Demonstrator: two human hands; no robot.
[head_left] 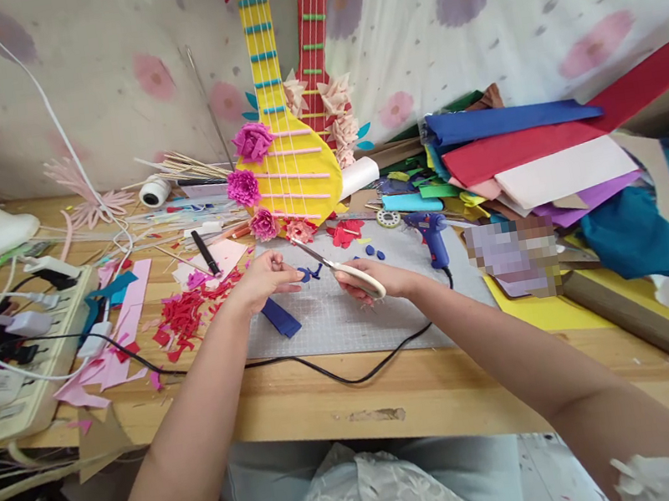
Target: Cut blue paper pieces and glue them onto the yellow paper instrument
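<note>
My right hand [371, 280] is closed around the white handles of a pair of scissors [359, 277], whose blades point up and to the left. My left hand [264, 283] pinches a small piece of dark blue paper [305, 274] close to the blades. Between the hands, thin blue scraps show near the blades; I cannot tell whether they are attached to the piece. A folded strip of blue paper [282, 318] lies on the grey cutting mat [346, 325] below my left hand. A few small blue ovals [380, 255] rest on the mat beyond my right hand.
A blue glue gun [431, 237] stands at the mat's right, its black cord [355, 380] looping across the front. A yellow paper instrument [297, 176] with flowers leans at the back. Red scraps [183, 317] and a power strip [61, 328] lie left, stacked coloured paper [562, 163] right.
</note>
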